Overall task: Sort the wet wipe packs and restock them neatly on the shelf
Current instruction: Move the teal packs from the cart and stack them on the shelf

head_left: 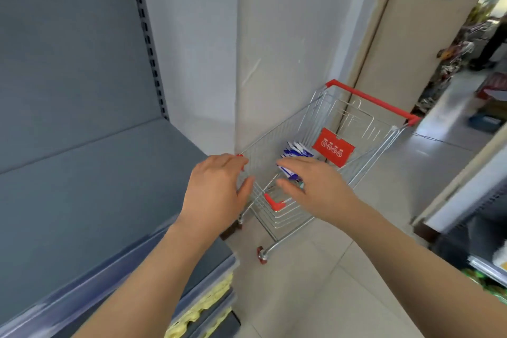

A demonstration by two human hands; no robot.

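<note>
Beside the grey shelf (82, 173) our left hand (216, 189) and right hand (312, 186) hover spread, empty. Grabbing hastily could scatter the wet wipe packs (296, 152).

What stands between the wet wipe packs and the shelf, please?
Only the cart's wire wall: the wet wipe packs lie inside it, so they must come up over its rim. Nothing visible blocks the shelf.

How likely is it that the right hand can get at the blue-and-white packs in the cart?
Probably yes: the right hand is open right above the packs, and the cart is open-topped with nothing covering them.
</note>
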